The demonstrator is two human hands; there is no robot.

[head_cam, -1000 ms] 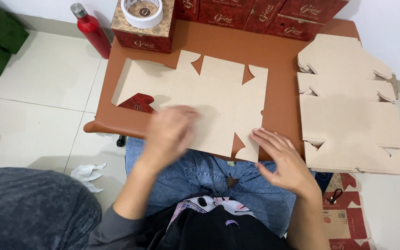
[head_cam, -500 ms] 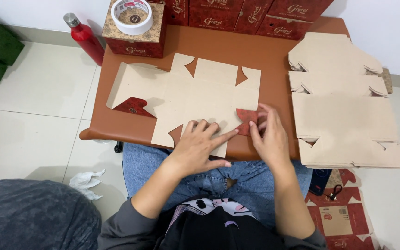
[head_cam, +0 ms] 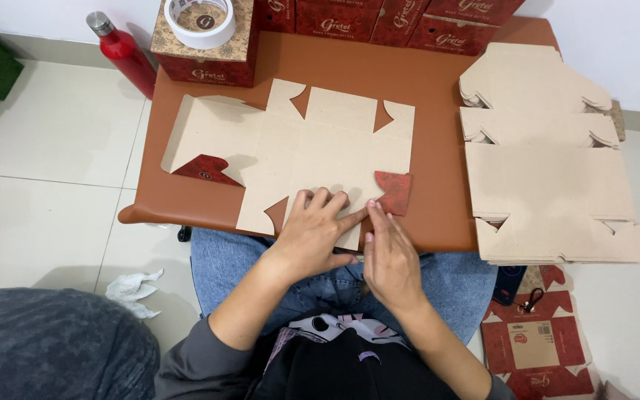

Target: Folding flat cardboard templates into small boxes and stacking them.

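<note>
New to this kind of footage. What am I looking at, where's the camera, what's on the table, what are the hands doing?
There is no machine here: a seated person works with two bare hands. The single picture comes from a camera on that person's head, looking down.

On the brown tabletop lies a flat, unfolded tan cardboard box blank. The left hand presses flat on its near edge. The right hand touches a corner flap folded over, red side up. Neither hand grips anything.

To the right sits a stack of similar flat blanks. At the far edge stand red boxes; one carries a roll of white tape. A red bottle stands on the floor.
</note>
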